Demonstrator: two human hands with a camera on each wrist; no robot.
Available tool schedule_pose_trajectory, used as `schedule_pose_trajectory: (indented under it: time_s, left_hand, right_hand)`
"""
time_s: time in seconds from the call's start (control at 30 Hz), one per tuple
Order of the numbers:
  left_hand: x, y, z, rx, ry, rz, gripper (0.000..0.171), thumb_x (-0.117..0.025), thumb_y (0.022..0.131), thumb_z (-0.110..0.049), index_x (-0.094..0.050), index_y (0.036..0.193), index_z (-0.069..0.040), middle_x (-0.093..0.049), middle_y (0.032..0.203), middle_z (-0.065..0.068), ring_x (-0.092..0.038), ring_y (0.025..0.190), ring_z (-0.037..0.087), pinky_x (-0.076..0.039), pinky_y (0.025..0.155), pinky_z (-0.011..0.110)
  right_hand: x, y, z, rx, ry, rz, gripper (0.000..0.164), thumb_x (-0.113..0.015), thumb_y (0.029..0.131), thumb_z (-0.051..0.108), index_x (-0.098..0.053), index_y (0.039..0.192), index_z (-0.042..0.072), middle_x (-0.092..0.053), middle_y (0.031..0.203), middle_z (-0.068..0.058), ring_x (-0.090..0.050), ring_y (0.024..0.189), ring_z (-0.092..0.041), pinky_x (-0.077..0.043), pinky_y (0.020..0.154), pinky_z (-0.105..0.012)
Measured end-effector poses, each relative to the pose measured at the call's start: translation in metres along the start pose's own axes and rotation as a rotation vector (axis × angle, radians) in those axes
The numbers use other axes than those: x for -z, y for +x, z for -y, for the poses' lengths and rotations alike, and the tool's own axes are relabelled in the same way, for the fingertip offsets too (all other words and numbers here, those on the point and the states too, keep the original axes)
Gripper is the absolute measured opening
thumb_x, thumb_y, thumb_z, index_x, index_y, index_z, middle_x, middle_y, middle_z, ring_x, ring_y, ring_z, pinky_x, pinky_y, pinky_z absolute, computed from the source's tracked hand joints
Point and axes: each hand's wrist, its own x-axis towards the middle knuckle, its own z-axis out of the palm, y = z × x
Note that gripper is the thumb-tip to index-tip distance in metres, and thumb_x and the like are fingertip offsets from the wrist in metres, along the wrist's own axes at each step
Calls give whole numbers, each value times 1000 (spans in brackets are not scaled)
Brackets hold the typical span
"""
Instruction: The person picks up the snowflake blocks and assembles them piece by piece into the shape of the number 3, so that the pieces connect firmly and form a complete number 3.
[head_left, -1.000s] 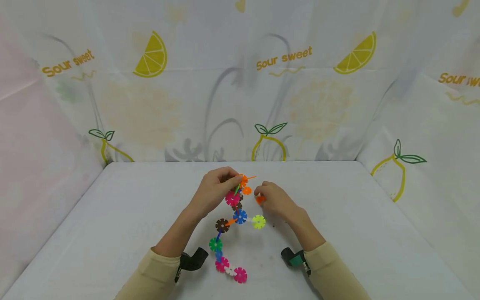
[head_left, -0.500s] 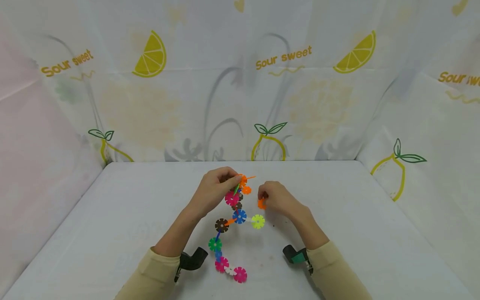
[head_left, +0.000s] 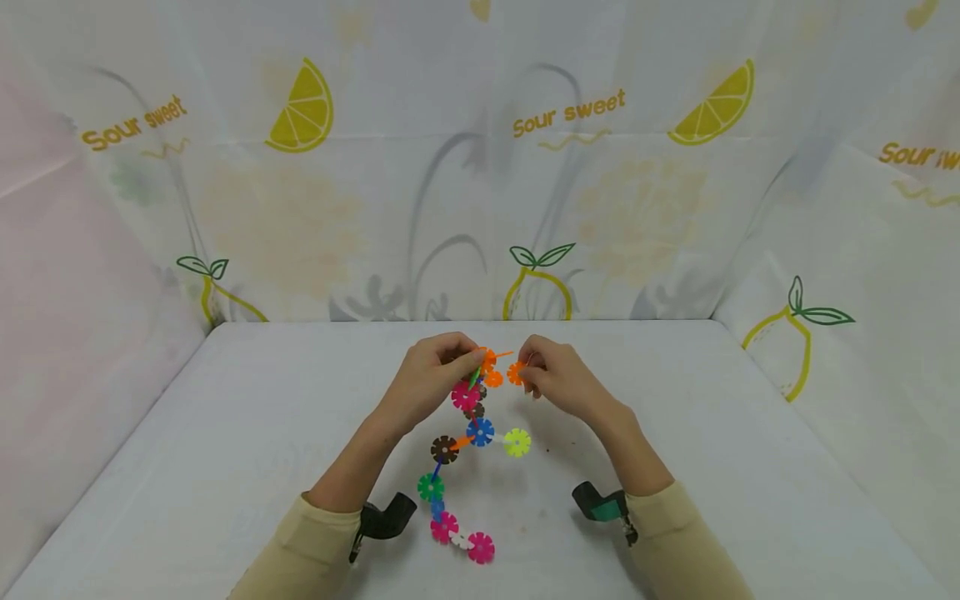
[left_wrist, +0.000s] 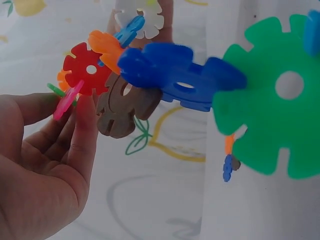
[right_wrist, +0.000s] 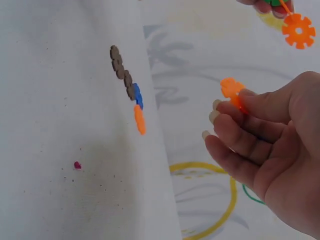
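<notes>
My left hand (head_left: 433,379) pinches the upper end of a chain of slotted plastic snowflake discs, by a green and a pink disc (left_wrist: 67,100). An orange disc (right_wrist: 298,31) sticks out beyond its fingertips. Down from there, the chain runs toward me through a blue disc (head_left: 480,432), a brown disc (head_left: 445,450) and a green disc (head_left: 431,487) to a pink one (head_left: 481,547). To one side branches a lime disc (head_left: 517,442). Between thumb and fingers, my right hand (head_left: 564,379) holds a loose orange disc (right_wrist: 231,90), apart from the chain.
On the white table (head_left: 675,417), past the chain, lie an orange disc (right_wrist: 140,120), a blue disc (right_wrist: 138,95) and several brown discs (right_wrist: 120,67). A tiny pink scrap (right_wrist: 77,165) and dark specks dot the surface. A printed cloth (head_left: 450,208) hangs behind.
My right hand has risen away from the table with the orange disc, turning it so that its face shows beside the chain's upper end. My left hand and the chain have hardly moved.
</notes>
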Motion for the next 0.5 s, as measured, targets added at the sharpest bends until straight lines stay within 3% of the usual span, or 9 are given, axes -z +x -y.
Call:
schedule_pose_trajectory:
  time_s: [0.2, 0.37, 0.5]
  left_hand:
    - [-1, 0, 1, 7, 22, -7, 20, -63, 97, -34, -71, 98, -15, -65, 82, 7, -59, 76, 22, -51, 70, 33]
    - [-2, 1, 2, 2, 27, -5, 21, -63, 97, -34, -71, 98, -15, -64, 81, 6, -58, 76, 21, -50, 70, 32]
    - [-1, 0, 1, 1, 15, 0, 21, -62, 98, -34, -71, 99, -15, -67, 87, 12, -59, 77, 22, -51, 71, 33]
  right_hand:
    - [9, -3, 7, 59, 102, -72, 7, -57, 96, 5, -57, 102, 6, -65, 74, -12, -61, 64, -23, -55, 63, -32]
    - [16, -5, 11, 99, 173, -110, 8, -58, 97, 6, -58, 105, 5, -65, 75, -11, -61, 65, -21, -59, 66, -43]
    - [21, -6, 15, 141, 207, -122, 9, -58, 97, 5, -58, 106, 3, -66, 76, -15, -63, 66, -23, -59, 65, -39]
